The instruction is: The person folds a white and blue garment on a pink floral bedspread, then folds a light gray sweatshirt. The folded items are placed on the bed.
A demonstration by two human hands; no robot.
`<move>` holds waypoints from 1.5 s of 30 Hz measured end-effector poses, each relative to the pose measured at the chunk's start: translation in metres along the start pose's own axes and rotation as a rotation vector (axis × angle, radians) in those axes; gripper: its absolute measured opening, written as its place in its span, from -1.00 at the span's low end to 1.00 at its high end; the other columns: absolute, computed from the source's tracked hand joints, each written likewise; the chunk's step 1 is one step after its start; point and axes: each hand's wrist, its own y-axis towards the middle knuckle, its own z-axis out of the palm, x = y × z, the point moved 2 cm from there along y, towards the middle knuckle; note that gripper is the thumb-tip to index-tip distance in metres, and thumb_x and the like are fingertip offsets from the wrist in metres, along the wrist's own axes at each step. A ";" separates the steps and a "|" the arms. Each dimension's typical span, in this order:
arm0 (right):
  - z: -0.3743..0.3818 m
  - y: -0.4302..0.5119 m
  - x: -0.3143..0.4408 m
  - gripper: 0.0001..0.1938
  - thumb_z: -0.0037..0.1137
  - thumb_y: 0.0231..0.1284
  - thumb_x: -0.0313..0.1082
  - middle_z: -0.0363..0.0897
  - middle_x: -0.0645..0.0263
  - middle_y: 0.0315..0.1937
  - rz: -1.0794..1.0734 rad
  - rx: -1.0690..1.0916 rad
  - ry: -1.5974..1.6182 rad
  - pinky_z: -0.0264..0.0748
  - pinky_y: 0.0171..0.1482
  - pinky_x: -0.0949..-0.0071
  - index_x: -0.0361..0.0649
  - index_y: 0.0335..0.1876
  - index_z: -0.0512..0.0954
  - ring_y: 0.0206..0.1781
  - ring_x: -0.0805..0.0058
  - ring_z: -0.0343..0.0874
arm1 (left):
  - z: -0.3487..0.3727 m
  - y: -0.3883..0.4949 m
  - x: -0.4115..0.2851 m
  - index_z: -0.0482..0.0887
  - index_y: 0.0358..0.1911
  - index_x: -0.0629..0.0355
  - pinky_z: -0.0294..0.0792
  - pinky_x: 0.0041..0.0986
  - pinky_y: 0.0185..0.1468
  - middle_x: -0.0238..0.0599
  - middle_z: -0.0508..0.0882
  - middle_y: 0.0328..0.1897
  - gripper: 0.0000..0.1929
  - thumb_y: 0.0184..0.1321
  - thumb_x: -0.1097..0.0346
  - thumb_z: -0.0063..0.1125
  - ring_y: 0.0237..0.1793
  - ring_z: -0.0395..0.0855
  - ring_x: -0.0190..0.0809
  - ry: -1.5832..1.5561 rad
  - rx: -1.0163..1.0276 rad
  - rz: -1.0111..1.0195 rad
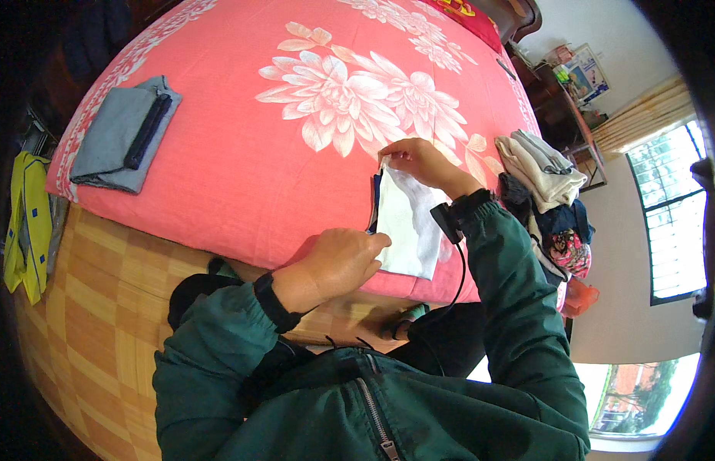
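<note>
A folded white cloth item [405,225], likely a garment, lies at the front edge of the bed with a dark strip along its left side. My right hand [418,161] pinches its far left corner between thumb and fingers. At the near left edge, my left hand [340,259] has its fingers curled against the cloth; its fingertips are partly hidden. Both wrists wear black bands, and a cable hangs from a small device at the right one.
A pink floral bedspread [231,150] covers the bed. Folded grey clothing [112,135] lies at the left. Piled clothes [544,173] stand at the right edge, near an orange plastic bag [580,298]. A yellow garment [29,225] hangs beyond the bed's left corner.
</note>
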 end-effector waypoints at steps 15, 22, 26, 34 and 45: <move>0.002 0.000 -0.012 -0.77 0.16 0.26 -0.39 0.68 0.02 -0.24 0.057 -0.103 -0.085 0.54 -0.10 0.30 -0.34 -0.06 0.59 -0.18 0.21 0.66 | -0.001 -0.002 0.008 0.69 -0.01 0.13 0.54 -0.03 -0.19 0.08 0.73 -0.31 -0.67 0.13 0.28 0.21 -0.29 0.73 0.18 -0.065 0.061 0.031; 0.002 0.003 -0.011 -0.76 0.17 0.24 -0.40 0.71 0.06 -0.21 0.091 -0.101 -0.091 0.54 -0.06 0.33 -0.31 -0.03 0.60 -0.15 0.25 0.67 | -0.006 -0.002 0.015 0.71 -0.06 0.23 0.55 -0.12 -0.17 0.10 0.75 -0.26 -0.69 0.14 0.27 0.22 -0.25 0.75 0.14 -0.087 0.166 0.093; 0.007 0.004 -0.012 -0.77 0.16 0.27 -0.41 0.71 0.14 -0.21 0.084 -0.063 -0.050 0.53 -0.02 0.38 -0.31 -0.02 0.61 -0.13 0.36 0.66 | -0.018 0.003 0.023 0.70 -0.07 0.29 0.56 -0.25 -0.20 0.05 0.76 -0.29 -0.71 0.21 0.27 0.24 -0.31 0.77 -0.02 -0.261 0.242 -0.055; 0.005 -0.003 -0.004 -0.83 0.14 0.35 -0.45 0.69 0.28 -0.15 -0.005 -0.085 0.135 0.50 0.01 0.42 -0.19 -0.01 0.65 -0.10 0.50 0.60 | -0.022 0.051 0.050 0.68 -0.11 0.36 0.55 -0.21 -0.19 0.04 0.77 -0.28 -0.73 0.17 0.34 0.22 -0.25 0.78 0.04 -0.409 -0.164 -0.308; 0.007 -0.008 -0.002 -0.88 0.22 0.27 -0.50 0.51 0.17 0.07 -0.251 -0.059 -0.093 0.46 0.21 0.28 -0.15 -0.13 0.65 0.19 0.17 0.47 | -0.008 0.083 0.065 0.68 0.07 0.28 0.58 -0.24 -0.12 -0.04 0.79 -0.26 -0.60 0.13 0.33 0.26 -0.23 0.78 -0.01 -0.397 -0.185 -0.407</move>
